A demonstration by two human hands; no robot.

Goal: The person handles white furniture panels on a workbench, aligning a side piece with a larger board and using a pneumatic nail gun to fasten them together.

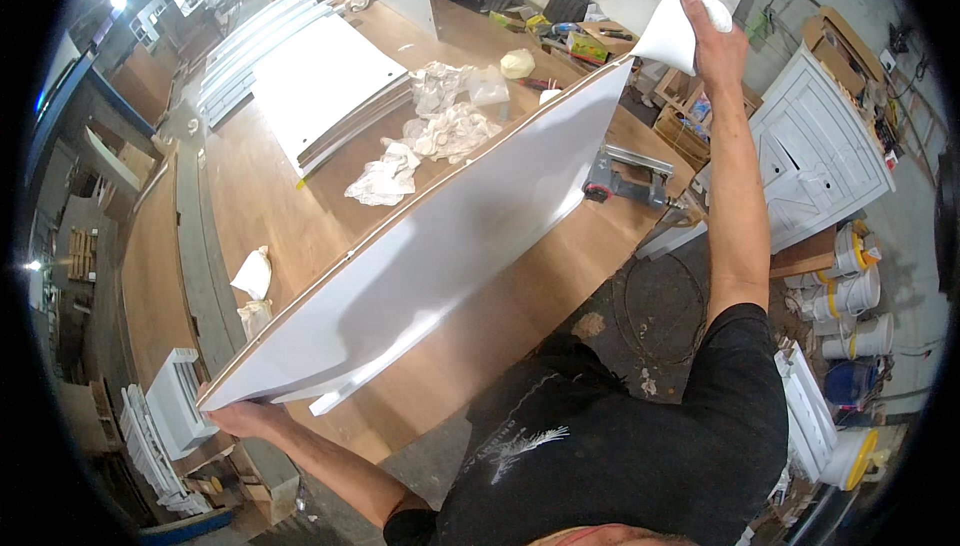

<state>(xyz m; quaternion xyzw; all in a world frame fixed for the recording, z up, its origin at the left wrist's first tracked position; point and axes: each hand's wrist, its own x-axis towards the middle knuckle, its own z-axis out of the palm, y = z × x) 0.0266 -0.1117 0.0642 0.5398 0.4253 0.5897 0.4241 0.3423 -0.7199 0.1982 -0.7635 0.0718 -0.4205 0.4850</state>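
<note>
A long white panel (450, 211) stands on edge across the wooden worktable (470, 366), running from the lower left to the upper right. At its left end my left hand (245, 418) is closed around the corner. My right hand (718, 44) is raised at the far right end, fingers closed on a curled white sheet (668, 31) beside the panel's upper corner. I cannot tell whether the sheet is cloth or film. Against the panel's foot lies a thin white strip (375, 368). A nail gun (630, 186) rests on the table near the right end.
Beyond the panel, crumpled whitish wrapping (450, 131) lies near stacked white boards (325, 86). Tools and packets (590, 43) crowd the table's far right. A white cabinet door (820, 146) and several buckets (845, 291) stand at right. A hose (625, 296) loops on the floor.
</note>
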